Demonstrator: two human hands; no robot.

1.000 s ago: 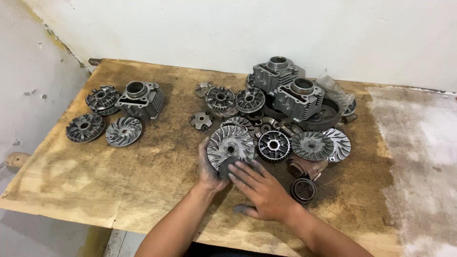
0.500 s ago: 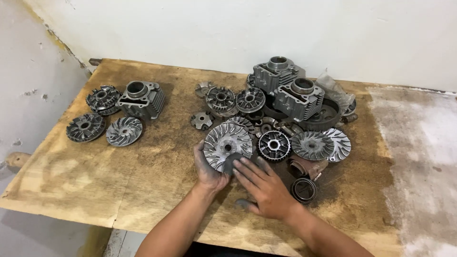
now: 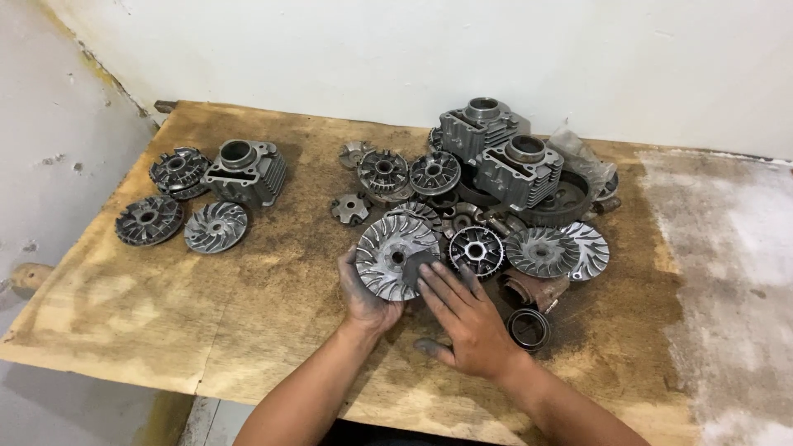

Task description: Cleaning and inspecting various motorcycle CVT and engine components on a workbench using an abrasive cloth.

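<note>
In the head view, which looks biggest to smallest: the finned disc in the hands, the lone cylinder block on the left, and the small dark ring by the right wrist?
1. Finned disc, though it is nearest the camera, so barely ahead.
2. Cylinder block, close in apparent size.
3. Dark ring, clearly smallest.

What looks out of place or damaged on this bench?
Nothing looks broken or spilled. The metal parts lie in two loose groups: a small one at left, a crowded pile at centre. The left hand holds a finned disc tilted up; the right hand lies flat beside it. Both hands are grease-blackened.
</note>
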